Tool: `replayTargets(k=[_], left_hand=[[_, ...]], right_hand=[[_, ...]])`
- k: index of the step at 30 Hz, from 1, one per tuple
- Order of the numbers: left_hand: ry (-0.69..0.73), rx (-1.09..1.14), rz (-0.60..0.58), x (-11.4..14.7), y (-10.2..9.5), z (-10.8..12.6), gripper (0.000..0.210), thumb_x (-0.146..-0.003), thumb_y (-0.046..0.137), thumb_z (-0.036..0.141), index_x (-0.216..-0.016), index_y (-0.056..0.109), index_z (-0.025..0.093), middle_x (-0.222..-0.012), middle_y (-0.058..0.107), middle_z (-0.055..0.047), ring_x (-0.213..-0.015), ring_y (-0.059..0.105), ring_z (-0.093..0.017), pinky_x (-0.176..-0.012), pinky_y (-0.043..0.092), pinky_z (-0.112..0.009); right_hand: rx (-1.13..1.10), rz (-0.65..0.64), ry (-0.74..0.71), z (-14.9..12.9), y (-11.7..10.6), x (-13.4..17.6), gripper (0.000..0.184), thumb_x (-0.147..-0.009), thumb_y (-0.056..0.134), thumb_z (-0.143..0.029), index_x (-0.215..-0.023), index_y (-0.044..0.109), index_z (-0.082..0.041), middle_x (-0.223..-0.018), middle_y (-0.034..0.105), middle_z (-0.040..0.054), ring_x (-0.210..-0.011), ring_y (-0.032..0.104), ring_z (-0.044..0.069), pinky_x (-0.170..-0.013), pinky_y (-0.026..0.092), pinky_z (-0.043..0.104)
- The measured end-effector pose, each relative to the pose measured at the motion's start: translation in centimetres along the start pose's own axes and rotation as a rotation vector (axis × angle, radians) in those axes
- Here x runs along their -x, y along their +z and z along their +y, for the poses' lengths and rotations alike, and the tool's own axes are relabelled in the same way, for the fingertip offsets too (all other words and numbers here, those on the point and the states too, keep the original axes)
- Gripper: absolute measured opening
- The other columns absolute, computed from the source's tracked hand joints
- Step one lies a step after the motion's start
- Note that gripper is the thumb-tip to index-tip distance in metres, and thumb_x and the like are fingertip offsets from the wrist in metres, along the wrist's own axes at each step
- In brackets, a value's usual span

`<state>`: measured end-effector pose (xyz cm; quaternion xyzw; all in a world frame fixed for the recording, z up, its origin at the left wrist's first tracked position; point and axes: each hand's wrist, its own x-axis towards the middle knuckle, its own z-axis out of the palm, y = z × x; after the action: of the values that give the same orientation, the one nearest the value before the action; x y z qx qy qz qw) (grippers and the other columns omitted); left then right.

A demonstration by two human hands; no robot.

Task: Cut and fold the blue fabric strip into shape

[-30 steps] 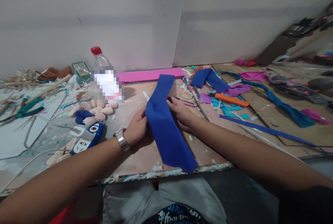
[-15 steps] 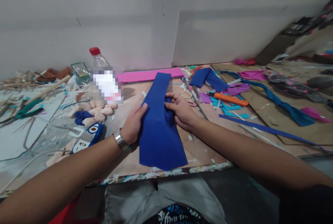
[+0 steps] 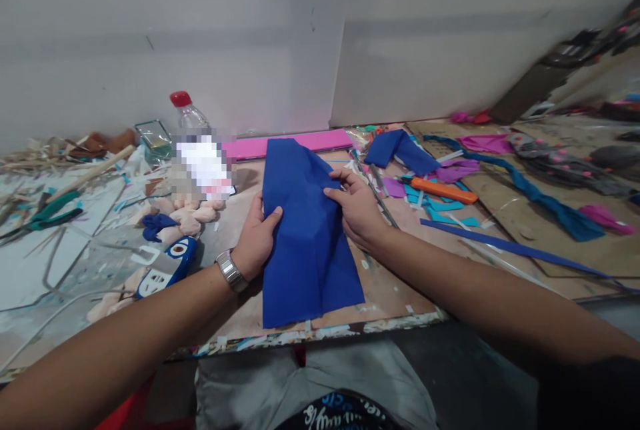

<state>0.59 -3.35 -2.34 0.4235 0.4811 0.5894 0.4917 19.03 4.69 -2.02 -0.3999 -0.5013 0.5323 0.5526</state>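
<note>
Table (image 3: 387, 297) fills my head view left to right, littered on both sides. Blue sheet (image 3: 305, 243) is mid-table, right between my hands, long axis running near to far; its near end sits just short of the table's near edge, its far end overlaps the pink strip (image 3: 245, 150) in my view. Can't tell how much of it is off the surface; a crease runs along it, and the right half looks buckled. Left hand (image 3: 255, 237) is on the left long edge, right hand (image 3: 357, 207) on the right one, a bit farther out. Neither is nearer; both touch, so I read the sheet's width between them as the relation that matters. Socket (image 3: 167, 267) well left, cutter (image 3: 443, 190) to the right, both apart from the sheet. Left fingers: clamped on the edge, thumb on the upper face, the rest mostly hidden behind. Right fingers: thumb and forefinger tips slightly apart, both against the sheet by its right edge; the others are tucked behind, so I can't tell if that's a firm pinch.
</note>
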Motion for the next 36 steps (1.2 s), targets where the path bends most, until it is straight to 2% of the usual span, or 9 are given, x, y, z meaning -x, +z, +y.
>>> replayTargets(k=[4,10,14,17,21,27,31,34,36], left_hand=[[-0.031,-0.021,0.029,-0.1,-0.1,0.0,0.058,-0.094,0.062,0.029,-0.148,0.043,0.025,-0.147,0.063,-0.009,-0.131,0.064,-0.026,-0.118,0.048,-0.048],[-0.104,0.000,0.000,-0.2,-0.1,0.1,0.094,-0.087,0.060,0.015,-0.167,0.015,0.032,-0.159,0.054,-0.007,-0.133,0.064,-0.027,-0.117,0.049,-0.051],[-0.009,-0.168,-0.022,0.0,-0.3,-0.2,0.075,-0.086,0.059,0.012,-0.158,0.045,0.028,-0.166,0.045,-0.004,-0.152,0.046,-0.026,-0.129,0.034,-0.047],[-0.004,-0.245,-0.019,0.3,-0.3,-0.3,0.067,-0.090,0.055,0.014,-0.156,0.050,0.019,-0.165,0.047,-0.008,-0.153,0.044,-0.025,-0.131,0.030,-0.046],[0.116,-0.327,-0.042,0.7,-0.1,-0.1,0.067,-0.093,0.054,0.015,-0.159,0.045,0.016,-0.167,0.044,-0.009,-0.156,0.039,-0.023,-0.133,0.024,-0.042],[0.286,-0.328,-0.071,1.1,-0.3,-0.2,0.069,-0.093,0.058,0.016,-0.160,0.043,0.023,-0.170,0.040,-0.005,-0.159,0.033,-0.021,-0.135,0.016,-0.040],[0.094,-0.270,-0.012,0.6,-0.3,-0.7,0.073,-0.090,0.061,0.015,-0.160,0.043,0.020,-0.169,0.041,-0.010,-0.157,0.037,-0.026,-0.133,0.023,-0.044],[-0.014,-0.254,0.040,0.2,-0.4,-0.9,0.074,-0.086,0.064,0.014,-0.158,0.046,0.018,-0.168,0.042,-0.012,-0.154,0.042,-0.030,-0.130,0.029,-0.048],[-0.025,-0.250,0.057,0.0,-0.4,-0.8,0.076,-0.084,0.065,0.014,-0.158,0.046,0.020,-0.168,0.042,-0.011,-0.153,0.043,-0.030,-0.130,0.031,-0.048]], right_hand=[[-0.056,-0.007,0.049,-0.2,-0.1,-0.1,0.040,-0.065,0.076,-0.028,-0.103,0.061,-0.027,-0.104,0.066,-0.0011,-0.099,0.062,0.019,-0.089,0.051,0.032],[-0.035,-0.053,0.234,-0.9,-0.3,-0.5,0.041,-0.072,0.073,-0.029,-0.113,0.072,-0.028,-0.100,0.074,-0.0021,-0.094,0.067,0.020,-0.089,0.056,0.036],[-0.046,-0.030,0.313,-0.9,-0.5,-1.1,0.041,-0.075,0.071,-0.025,-0.116,0.075,-0.023,-0.095,0.079,0.0014,-0.091,0.071,0.022,-0.094,0.058,0.042],[0.032,-0.040,0.200,-0.6,-0.6,-1.3,0.049,-0.075,0.072,-0.024,-0.124,0.073,-0.022,-0.116,0.079,0.0054,-0.107,0.072,0.025,-0.107,0.054,0.047],[0.253,-0.150,-0.136,-0.7,-0.9,-0.8,0.061,-0.076,0.069,-0.018,-0.137,0.068,-0.023,-0.149,0.063,0.0062,-0.139,0.058,0.025,-0.124,0.039,0.045],[0.399,-0.217,-0.356,-1.6,-1.0,-0.1,0.070,-0.076,0.062,-0.010,-0.144,0.064,-0.027,-0.155,0.057,0.0033,-0.149,0.048,0.024,-0.131,0.029,0.043],[0.373,-0.146,-0.153,-1.0,-0.9,-0.7,0.071,-0.074,0.065,-0.013,-0.145,0.062,-0.024,-0.153,0.060,0.0060,-0.141,0.056,0.025,-0.123,0.041,0.044],[0.329,-0.101,0.111,-0.2,-1.0,-1.4,0.073,-0.075,0.067,-0.019,-0.148,0.059,-0.022,-0.146,0.065,0.0096,-0.115,0.070,0.025,-0.104,0.057,0.046],[0.299,-0.084,0.195,0.1,-1.1,-1.6,0.074,-0.076,0.068,-0.021,-0.149,0.057,-0.022,-0.137,0.070,0.0090,-0.096,0.073,0.022,-0.090,0.061,0.043]])
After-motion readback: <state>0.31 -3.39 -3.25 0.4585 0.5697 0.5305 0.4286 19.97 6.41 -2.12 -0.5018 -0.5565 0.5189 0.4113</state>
